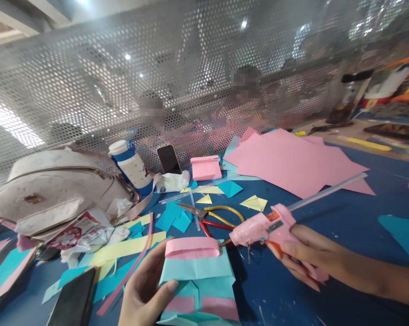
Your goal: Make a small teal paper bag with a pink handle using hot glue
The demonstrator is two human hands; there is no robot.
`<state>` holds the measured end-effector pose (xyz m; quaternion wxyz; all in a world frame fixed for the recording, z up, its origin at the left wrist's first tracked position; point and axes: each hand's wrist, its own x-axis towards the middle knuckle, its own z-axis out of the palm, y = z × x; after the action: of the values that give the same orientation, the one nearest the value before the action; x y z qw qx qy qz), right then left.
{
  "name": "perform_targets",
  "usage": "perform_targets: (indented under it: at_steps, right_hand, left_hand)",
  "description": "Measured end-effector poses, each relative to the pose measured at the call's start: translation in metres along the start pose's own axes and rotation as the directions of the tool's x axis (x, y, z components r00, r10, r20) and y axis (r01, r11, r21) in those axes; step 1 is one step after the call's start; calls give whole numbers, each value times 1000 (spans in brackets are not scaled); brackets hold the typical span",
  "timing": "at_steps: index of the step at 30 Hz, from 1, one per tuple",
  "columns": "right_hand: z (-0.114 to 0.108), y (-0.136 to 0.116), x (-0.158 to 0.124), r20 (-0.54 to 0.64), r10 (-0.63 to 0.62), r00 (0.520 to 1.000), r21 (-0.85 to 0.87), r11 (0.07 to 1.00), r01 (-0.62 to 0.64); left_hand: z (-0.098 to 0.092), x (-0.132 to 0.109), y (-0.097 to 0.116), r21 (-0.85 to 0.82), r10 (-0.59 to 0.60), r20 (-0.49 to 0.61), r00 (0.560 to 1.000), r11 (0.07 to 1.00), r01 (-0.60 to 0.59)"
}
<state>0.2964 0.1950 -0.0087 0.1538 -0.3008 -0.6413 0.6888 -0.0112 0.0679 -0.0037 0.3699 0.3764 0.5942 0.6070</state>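
My left hand [146, 290] grips a folded paper piece [198, 280], light blue with a pink flap on top and pink strips lower down, thumb across its front. My right hand [299, 260] is wrapped round a pink hot glue gun [263, 226], finger on its orange trigger. A clear glue stick [326, 192] pokes out of its back. The gun's nozzle points left, close to the right end of the pink flap. Whether it touches is unclear.
Scissors [207, 215] with yellow and red handles lie just behind the paper piece. Pink sheets [292, 163], blue and yellow scraps, a white backpack [55, 190], a bottle [131, 167], two phones [169, 159] [73, 301] and a perforated metal screen [190, 68] surround the blue table [343, 222]. People sit behind the screen.
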Motion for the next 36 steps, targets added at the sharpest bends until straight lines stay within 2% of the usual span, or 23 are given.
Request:
perform_targets:
  at_steps: [4, 9, 13, 19, 23, 25, 29, 36]
  right_hand:
    - [0, -1, 2, -8, -25, 1000, -29, 999, 25]
    - [5, -7, 3, 2, -120, 993, -57, 991, 120]
    - [10, -11, 0, 37, -160, 986, -76, 984, 163]
    - [6, -12, 5, -72, -254, 965, -152, 959, 241]
    - [-7, -14, 8, -198, -120, 973, -26, 993, 117]
    - [-13, -17, 2, -248, -52, 967, -27, 999, 47]
    - [-21, -27, -16, -323, -86, 943, -143, 989, 41]
    - [-29, -32, -29, -305, -119, 945, -227, 973, 49]
  left_hand:
    - [1, -1, -2, -38, 0, -18, 1000, 999, -1]
    - [6, -4, 2, -87, 3, -35, 999, 996, -6]
    - [10, -6, 8, -82, 43, -35, 998, 996, -46]
    - [6, -9, 11, -86, 106, -36, 994, 990, -109]
    - [1, -10, 8, -108, 122, -57, 991, 986, -128]
    - [0, -11, 7, -108, 136, -58, 989, 984, -142]
    - [-2, -9, 5, -125, 180, -47, 983, 975, -184]
    - [-7, -9, 2, -129, 207, -60, 976, 968, -213]
